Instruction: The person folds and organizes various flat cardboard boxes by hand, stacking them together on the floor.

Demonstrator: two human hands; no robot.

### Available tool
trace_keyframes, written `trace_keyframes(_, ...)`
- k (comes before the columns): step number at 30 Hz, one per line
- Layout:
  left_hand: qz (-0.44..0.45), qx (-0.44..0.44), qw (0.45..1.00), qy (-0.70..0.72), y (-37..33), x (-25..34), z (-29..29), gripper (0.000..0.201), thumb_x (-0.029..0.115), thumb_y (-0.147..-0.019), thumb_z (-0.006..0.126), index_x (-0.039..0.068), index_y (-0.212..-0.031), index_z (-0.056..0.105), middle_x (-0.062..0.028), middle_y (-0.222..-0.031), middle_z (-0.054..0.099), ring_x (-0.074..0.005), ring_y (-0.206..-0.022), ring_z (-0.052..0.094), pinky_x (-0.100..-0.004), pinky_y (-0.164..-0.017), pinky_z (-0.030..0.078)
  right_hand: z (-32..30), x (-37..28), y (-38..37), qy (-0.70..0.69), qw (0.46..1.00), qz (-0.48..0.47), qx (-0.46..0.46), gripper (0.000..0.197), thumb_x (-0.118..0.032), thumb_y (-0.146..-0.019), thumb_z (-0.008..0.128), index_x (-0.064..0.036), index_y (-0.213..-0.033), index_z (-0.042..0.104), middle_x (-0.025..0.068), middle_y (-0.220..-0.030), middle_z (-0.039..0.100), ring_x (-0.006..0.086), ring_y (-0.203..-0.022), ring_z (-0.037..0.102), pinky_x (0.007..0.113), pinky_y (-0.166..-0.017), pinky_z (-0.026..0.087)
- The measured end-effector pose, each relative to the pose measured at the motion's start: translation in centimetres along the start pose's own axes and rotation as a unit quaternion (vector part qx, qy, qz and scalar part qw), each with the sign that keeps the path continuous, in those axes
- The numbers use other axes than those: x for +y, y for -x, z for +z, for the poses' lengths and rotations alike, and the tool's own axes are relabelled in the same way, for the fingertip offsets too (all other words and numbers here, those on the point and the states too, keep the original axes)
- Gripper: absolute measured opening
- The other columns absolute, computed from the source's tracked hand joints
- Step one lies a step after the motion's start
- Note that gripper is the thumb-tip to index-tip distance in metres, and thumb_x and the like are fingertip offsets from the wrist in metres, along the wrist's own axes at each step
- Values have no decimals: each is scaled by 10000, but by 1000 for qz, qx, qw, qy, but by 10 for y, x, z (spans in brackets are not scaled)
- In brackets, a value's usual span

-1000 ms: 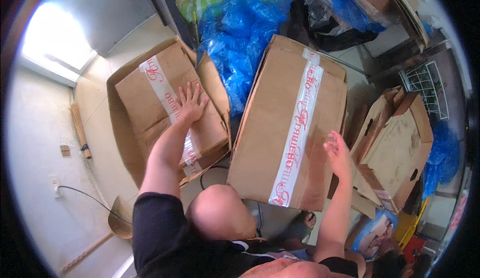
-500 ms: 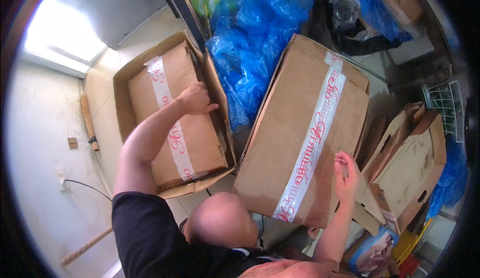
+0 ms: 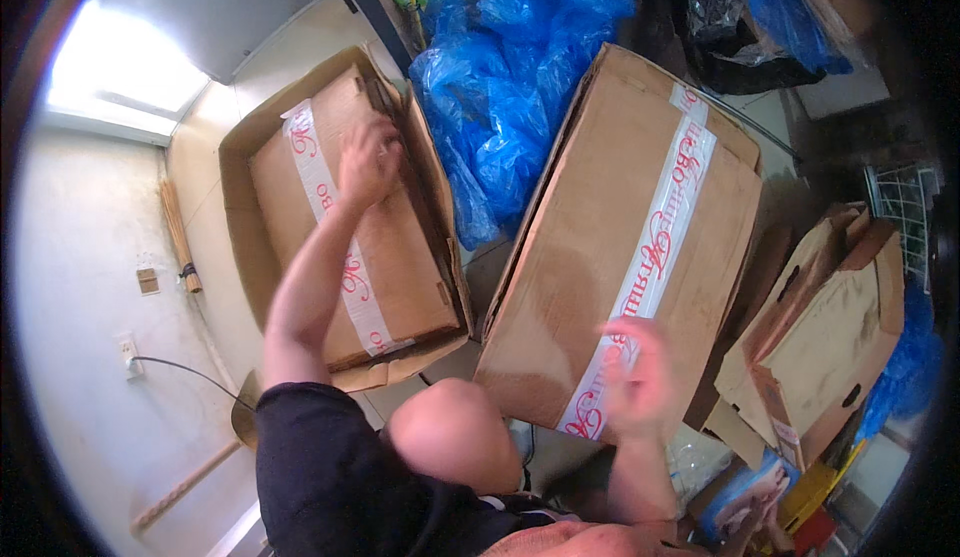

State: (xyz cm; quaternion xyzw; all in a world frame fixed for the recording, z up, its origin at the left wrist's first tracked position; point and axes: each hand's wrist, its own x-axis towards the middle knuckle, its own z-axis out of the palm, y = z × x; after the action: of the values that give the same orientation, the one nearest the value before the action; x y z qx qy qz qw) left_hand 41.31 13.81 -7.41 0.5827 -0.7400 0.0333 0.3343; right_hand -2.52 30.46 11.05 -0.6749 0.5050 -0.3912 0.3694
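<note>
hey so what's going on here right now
Someone's left hand is at the far right edge of a taped cardboard box, which lies inside a bigger open box. Their right hand, blurred, is over the near end of another taped box. I can't tell whether either hand touches. Blue plastic is heaped beyond.

Bright patch of light (image 3: 130, 62) is glaring at upper left, can't tell window or lamp. White wall (image 3: 80, 257) is running down the left; socket (image 3: 129, 354) is sitting on it, dark cable (image 3: 190, 366) trailing out. Pale floor tiles (image 3: 200, 187) are showing alongside. Dark post (image 3: 368, 7) is standing up top, grey panel (image 3: 240, 7) filling the corner beside it.
</note>
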Motion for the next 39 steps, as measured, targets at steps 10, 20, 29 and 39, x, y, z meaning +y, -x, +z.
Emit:
trace_keyframes(10, 50, -466, 846, -256, -105, -50, -17, 677, 590, -1037, 396, 49, -912, 784, -151, -985, 729, -285, -1177, 603, -543, -1219, 206, 289, 46, -52, 171, 962, 130, -169, 1047, -323, -789, 846, 86, -1506, 204, 326, -1440, 448, 435, -1342, 483, 465, -1130, 401)
trace_keyframes(20, 100, -388, 904, -152, -100, -75, -33, 566, 399, -1048, 502, 13, -698, 721, -195, -740, 693, -367, -896, 638, -456, -975, 447, 282, 94, -60, -170, 803, 414, -394, 615, -214, -749, 884, 60, -1243, 643, 270, -1283, 649, 371, -1152, 654, 450, -998, 510)
trace_keyframes(29, -227, -157, 934, -228, 69, -46, 49, 816, 551, -1016, 460, 99, -1636, 181, -130, -1713, 130, -295, -1592, 52, -586, -1244, 83, 310, 90, -21, 276, 887, 173, -326, 632, -125, -959, 508, -74, -1551, 292, 180, -1649, 211, 434, -1447, 351, 510, -1017, 503)
trace_keyframes(39, -237, -172, 954, -68, 57, -101, 22, 784, 490, -959, 610, 111, -1586, 331, -148, -1688, 212, -334, -1575, 121, -528, -1256, 133, 312, 70, -23, 450, 713, -111, -526, 772, -453, -990, 550, -265, -1647, 190, 51, -1729, 97, 287, -1581, 104, 627, -1222, 112)
